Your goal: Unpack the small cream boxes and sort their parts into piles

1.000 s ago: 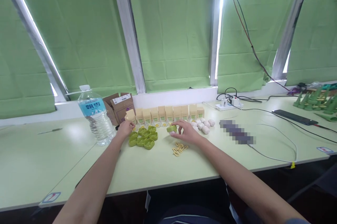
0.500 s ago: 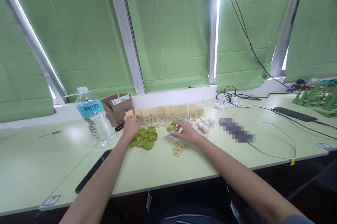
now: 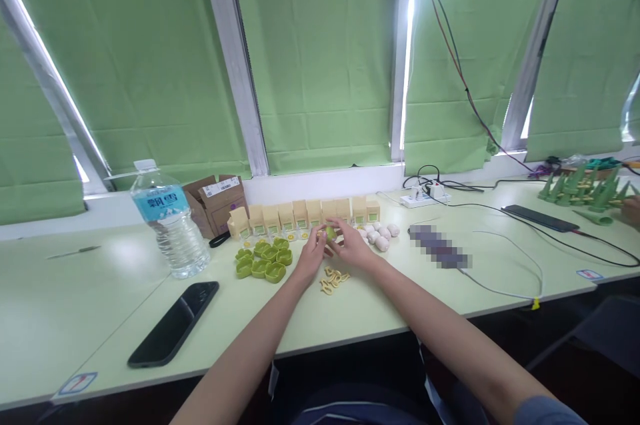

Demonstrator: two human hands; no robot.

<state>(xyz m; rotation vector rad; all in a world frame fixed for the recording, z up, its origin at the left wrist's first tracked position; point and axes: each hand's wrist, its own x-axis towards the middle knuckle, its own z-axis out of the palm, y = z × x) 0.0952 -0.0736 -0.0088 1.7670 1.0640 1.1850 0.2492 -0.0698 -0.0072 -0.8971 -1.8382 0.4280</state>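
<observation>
My left hand and my right hand meet over the middle of the table, both closed around a small green cup. Fingers cover most of it. To the left lies a cluster of similar green cups with wavy outlines. Several pale yellow loops are heaped just below my hands. Right of my right hand sit several whitish, rounded rolls. Behind, small tan packets with green labels stand in a row.
A large water bottle and an opened cardboard box stand at the left. A black phone lies near the front edge. Cables run from a power strip. Green cones and another person's hand are far right.
My left hand has moved right from the packets to the green cup in my right hand. The black phone, partly covered by my left arm before, now shows fully.
</observation>
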